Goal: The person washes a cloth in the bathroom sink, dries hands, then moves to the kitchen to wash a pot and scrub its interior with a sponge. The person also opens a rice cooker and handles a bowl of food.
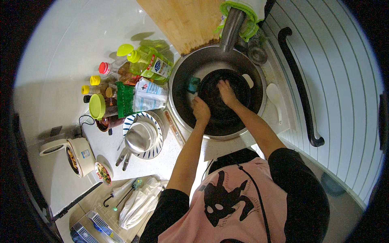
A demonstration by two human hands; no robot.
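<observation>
A dark round pan or pot (215, 106) lies in the round metal sink (182, 118). My left hand (201, 111) is at its left edge with curled fingers, seemingly on the rim; the exact grip is hard to make out. My right hand (226, 91) reaches inside with its fingers down against the dark inner surface. Whether anything is under those fingers is hidden. A teal sponge or scouring pad (193, 85) rests in the sink beside the pan, above my left hand. The faucet's thick spout (232, 30) hangs over the sink's far edge.
Left of the sink stand a green dish-soap bottle (152, 65), other bottles and a jar. Nearer are a ladle (136, 141) and bowls on a patterned plate (158, 145). A wooden board (182, 24) leans behind; a white rice paddle (274, 100) lies at right.
</observation>
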